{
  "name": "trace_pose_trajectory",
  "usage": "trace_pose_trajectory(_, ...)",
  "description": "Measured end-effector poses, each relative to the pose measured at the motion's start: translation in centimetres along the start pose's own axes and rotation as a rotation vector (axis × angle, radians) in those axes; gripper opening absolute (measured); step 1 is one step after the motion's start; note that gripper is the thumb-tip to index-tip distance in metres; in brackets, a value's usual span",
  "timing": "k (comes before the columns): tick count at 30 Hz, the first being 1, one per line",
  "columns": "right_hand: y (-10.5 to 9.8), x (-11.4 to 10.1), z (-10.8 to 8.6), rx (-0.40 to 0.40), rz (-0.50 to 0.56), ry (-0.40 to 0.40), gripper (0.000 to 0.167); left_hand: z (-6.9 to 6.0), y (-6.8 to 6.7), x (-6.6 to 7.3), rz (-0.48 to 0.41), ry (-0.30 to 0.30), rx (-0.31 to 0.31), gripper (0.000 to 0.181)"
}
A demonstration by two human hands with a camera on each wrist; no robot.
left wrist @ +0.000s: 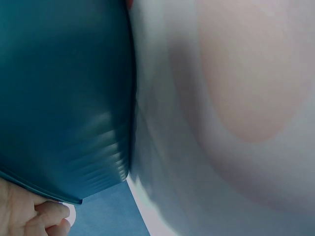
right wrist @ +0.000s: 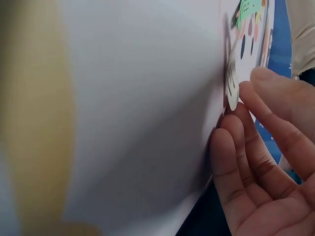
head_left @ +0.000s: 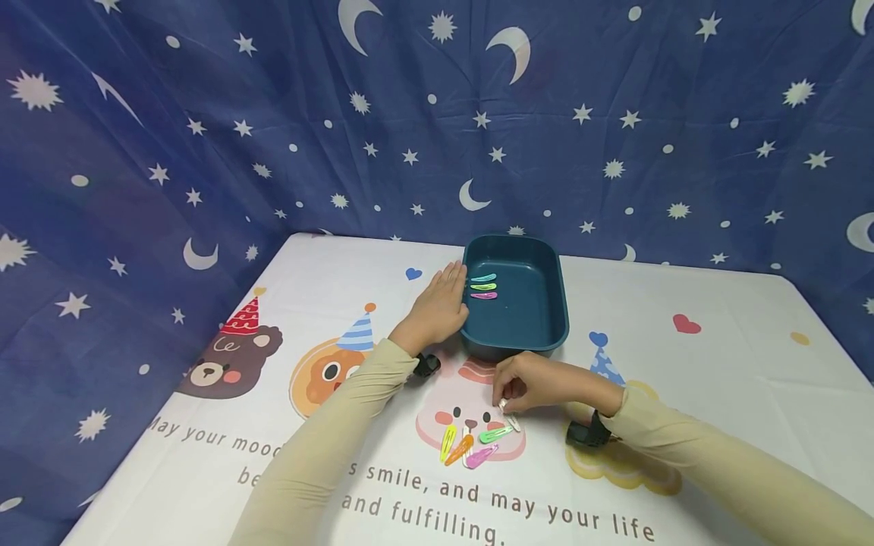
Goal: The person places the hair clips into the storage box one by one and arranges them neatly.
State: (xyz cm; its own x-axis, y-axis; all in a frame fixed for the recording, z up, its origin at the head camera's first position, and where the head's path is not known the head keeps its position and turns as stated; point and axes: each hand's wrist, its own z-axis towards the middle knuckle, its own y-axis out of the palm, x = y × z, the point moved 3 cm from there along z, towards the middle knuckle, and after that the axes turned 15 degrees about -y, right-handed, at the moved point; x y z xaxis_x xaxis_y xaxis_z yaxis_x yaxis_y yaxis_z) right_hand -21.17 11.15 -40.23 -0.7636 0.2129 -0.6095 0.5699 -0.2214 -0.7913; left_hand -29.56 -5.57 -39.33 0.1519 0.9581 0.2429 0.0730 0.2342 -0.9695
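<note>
Table (head_left: 737, 356) cut off at the bottom, left sleeve (head_left: 321, 455) hiding some lettering; teal tub (head_left: 522, 315) at 12 o'clock, left hand (head_left: 440, 303) lying open along its 9 o'clock side. Right hand (head_left: 529, 381), fingers curled, off the tub's 6 o'clock rim at a white clip (right wrist: 232, 86), contact hidden, can't tell if pinched. Slim slotted teardrops: tub clips (head_left: 483, 287) blue, yellow-green, pink, near 10 o'clock inside; loose clips (head_left: 459, 450) yellow, orange, half-covered white, purple, green, around the hand's 7 o'clock.
</note>
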Motion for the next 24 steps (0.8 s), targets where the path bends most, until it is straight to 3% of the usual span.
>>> trace_pose_trajectory(10,-0.3,0.4,-1.2,-0.016,0.02,-0.005,0.019,0.1,-0.1,0.0,0.001,-0.002,-0.004,0.064)
trace_pose_trajectory(24,-0.1,0.8,-1.5,-0.042,0.034,-0.063,0.015,0.0,-0.1,0.1,0.006,-0.001,-0.006,0.064)
